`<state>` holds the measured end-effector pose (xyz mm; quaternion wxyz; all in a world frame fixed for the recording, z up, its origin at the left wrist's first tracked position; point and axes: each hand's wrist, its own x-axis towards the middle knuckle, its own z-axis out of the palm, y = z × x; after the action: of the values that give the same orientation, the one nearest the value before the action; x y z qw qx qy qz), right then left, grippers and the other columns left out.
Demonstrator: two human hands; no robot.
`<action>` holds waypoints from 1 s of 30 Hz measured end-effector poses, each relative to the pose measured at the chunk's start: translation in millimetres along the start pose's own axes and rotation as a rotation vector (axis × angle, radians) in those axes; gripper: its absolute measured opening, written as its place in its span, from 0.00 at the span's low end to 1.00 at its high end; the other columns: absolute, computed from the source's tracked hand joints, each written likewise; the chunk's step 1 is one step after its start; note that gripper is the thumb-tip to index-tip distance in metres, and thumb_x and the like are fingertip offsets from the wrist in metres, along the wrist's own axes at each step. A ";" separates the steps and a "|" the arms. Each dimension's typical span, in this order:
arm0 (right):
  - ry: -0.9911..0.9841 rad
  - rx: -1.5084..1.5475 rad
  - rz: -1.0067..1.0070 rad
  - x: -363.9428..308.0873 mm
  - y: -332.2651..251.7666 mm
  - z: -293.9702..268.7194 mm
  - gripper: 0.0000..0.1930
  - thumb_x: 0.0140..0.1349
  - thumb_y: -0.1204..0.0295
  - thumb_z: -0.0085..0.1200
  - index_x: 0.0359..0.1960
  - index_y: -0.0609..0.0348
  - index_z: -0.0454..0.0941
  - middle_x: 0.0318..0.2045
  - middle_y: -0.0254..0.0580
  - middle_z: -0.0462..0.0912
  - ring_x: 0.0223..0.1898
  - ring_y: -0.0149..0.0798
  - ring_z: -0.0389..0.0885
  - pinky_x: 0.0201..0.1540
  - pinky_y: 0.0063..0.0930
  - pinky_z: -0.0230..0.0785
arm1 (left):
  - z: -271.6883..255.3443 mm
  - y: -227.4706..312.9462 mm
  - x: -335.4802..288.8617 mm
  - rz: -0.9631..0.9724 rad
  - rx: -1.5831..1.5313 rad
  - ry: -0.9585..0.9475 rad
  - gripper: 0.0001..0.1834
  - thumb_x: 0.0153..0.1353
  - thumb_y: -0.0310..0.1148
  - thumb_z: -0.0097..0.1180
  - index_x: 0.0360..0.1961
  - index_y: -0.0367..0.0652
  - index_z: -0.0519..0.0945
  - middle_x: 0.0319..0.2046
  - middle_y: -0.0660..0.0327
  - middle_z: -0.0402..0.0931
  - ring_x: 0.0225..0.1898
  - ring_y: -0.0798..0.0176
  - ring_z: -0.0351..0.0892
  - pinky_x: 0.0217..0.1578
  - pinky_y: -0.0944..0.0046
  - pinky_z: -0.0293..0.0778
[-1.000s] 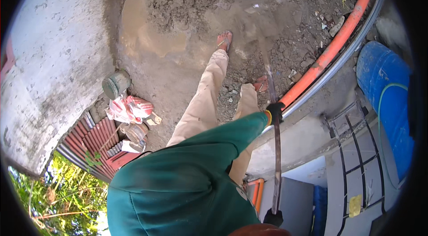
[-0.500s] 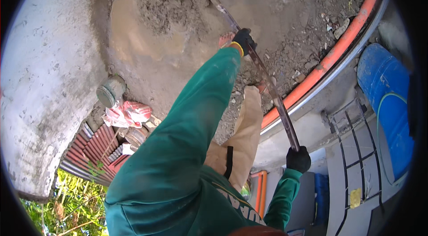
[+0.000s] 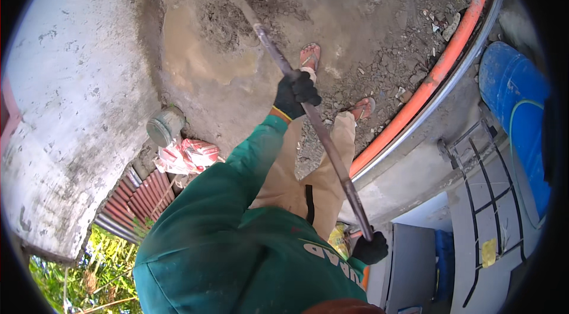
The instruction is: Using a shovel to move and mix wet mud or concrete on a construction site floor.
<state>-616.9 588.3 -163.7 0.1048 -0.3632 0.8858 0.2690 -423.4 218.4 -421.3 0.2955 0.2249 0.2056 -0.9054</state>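
My left hand [image 3: 296,94], in a black glove, is wrapped round the middle of a long shovel handle [image 3: 333,157]. Lower right, my right hand [image 3: 370,247], also gloved in black, grips the handle near its end. The handle slants up and left across my body to a grey shaft end [image 3: 242,4]. The shovel's head is blurred over a heap of wet grey mortar [image 3: 237,14], so its shape is unclear. Muddy water [image 3: 195,59] spreads beside the heap. My sandalled feet stand on the ground just short of it.
A pale plastered wall [image 3: 77,77] rises at left, with a dirty bucket [image 3: 166,126], a red-white sack [image 3: 186,157] and corrugated sheets [image 3: 142,195] along it. An orange pipe [image 3: 441,71] curves at right. Beyond lie a blue drum [image 3: 512,94] and a black metal frame [image 3: 489,207].
Both hands have drawn back toward my body with the shovel. The left hand came down and left, the right hand lower, and the shovel's far end shifted left over the mortar.
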 end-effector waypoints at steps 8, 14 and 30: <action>-0.037 0.368 0.040 22.8 -48.2 35.6 0.06 0.44 0.73 0.58 0.22 0.56 0.72 0.19 0.49 0.72 0.24 0.58 0.72 0.27 0.52 0.59 | -24.1 30.8 -42.7 0.168 0.142 0.187 0.20 0.61 0.49 0.49 0.16 0.56 0.61 0.11 0.76 0.54 0.13 0.74 0.57 0.26 0.67 0.58; -0.433 0.596 -0.053 -7.9 106.4 120.9 0.09 0.44 0.68 0.63 0.24 0.57 0.77 0.22 0.49 0.79 0.26 0.54 0.80 0.30 0.45 0.70 | -40.9 -106.1 -52.4 0.196 0.185 0.131 0.18 0.63 0.46 0.50 0.19 0.53 0.64 0.16 0.70 0.58 0.20 0.68 0.60 0.31 0.61 0.62; -0.628 -0.265 0.305 -115.2 299.1 9.9 0.13 0.40 0.62 0.64 0.20 0.57 0.78 0.21 0.51 0.82 0.27 0.55 0.84 0.32 0.49 0.76 | -170.5 -421.9 -7.0 -0.573 -0.074 0.912 0.22 0.54 0.41 0.61 0.14 0.57 0.59 0.10 0.69 0.51 0.13 0.63 0.55 0.31 0.53 0.68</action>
<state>-744.1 838.3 -8.3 0.2819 -0.1372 0.8120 0.4923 -634.4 620.2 -455.3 -0.0748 0.5194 0.3978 -0.7526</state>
